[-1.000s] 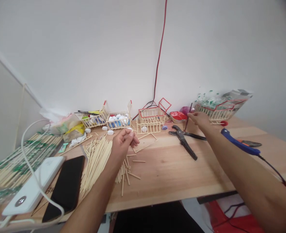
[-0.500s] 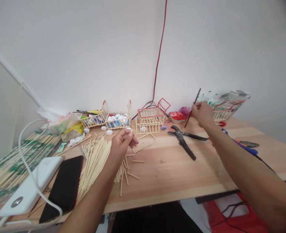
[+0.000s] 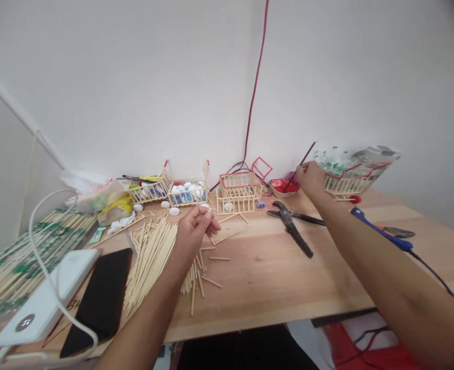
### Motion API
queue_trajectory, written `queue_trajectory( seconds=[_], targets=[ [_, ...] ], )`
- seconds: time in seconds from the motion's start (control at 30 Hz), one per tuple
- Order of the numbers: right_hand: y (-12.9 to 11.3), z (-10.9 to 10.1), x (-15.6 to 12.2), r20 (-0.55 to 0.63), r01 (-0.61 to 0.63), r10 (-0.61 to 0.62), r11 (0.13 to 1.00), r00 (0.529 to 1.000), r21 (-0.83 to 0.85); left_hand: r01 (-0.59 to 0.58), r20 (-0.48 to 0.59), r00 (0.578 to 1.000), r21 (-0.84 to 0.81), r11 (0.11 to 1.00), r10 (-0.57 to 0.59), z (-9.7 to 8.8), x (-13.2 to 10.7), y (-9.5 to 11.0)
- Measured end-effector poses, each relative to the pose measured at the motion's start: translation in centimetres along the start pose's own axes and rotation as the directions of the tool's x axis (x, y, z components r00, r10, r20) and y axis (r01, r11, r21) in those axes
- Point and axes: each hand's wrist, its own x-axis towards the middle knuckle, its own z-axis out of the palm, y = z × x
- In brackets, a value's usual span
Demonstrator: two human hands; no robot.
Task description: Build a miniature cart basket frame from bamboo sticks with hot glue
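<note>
Fingers [image 3: 307, 169] round brush [image 3: 297, 171] — apparently.

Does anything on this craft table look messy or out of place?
Yes. Short cut sticks lie scattered at all angles on the wooden table, below the left hand. White bottle caps sit loose outside the small stick baskets. Open black pliers lie mid-table. The right hand holds a thin brush over the red paint dish.
</note>
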Motion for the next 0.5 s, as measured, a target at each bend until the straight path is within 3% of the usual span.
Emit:
queue_trajectory(
  seconds=[0.2, 0.5],
  targets=[
    [0.4, 1.1, 0.6, 0.096, -0.001, 0.005, 0.999, 0.995, -0.036, -0.013, 0.009, 1.0, 0.036, 0.999, 0.012, -0.2, 0.1, -0.2],
    [1.0, -0.9, 0.3, 0.152, 0.037, -0.028, 0.998, 0.988, -0.057, -0.011, -0.007, 1.0, 0.031, 0.999, 0.011, 0.0, 0.0, 0.3]
  ],
)
